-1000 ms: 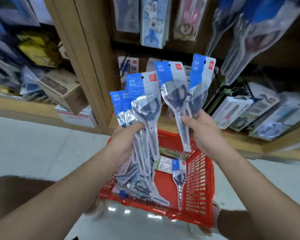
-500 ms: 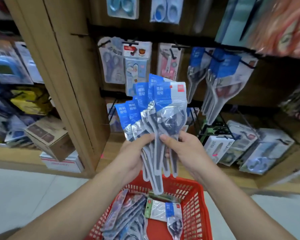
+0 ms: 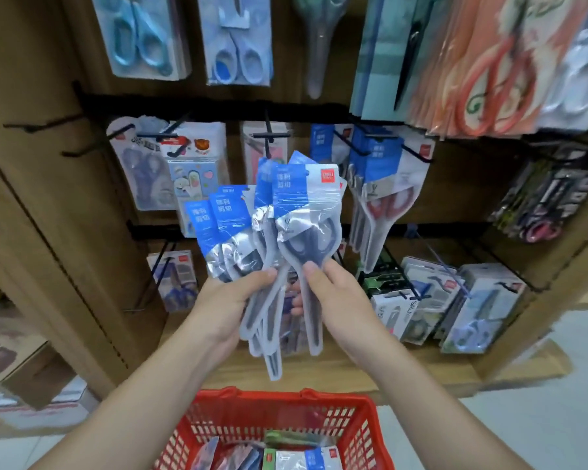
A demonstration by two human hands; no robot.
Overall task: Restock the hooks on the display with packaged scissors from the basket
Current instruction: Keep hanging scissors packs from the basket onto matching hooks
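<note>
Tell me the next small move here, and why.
Probably peel the front pack off the fan with the right hand and raise it toward the hook up right. The left hand grips the other packs, the right pinches the front one just below its scissor handles, and the hung packs on that hook match it.

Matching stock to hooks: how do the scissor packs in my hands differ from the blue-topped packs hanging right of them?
The held packs show dark handles; the hanging packs show red ones. The held packs fan out in left hand and right hand; the hanging packs dangle from a hook. Both have blue headers.
</note>
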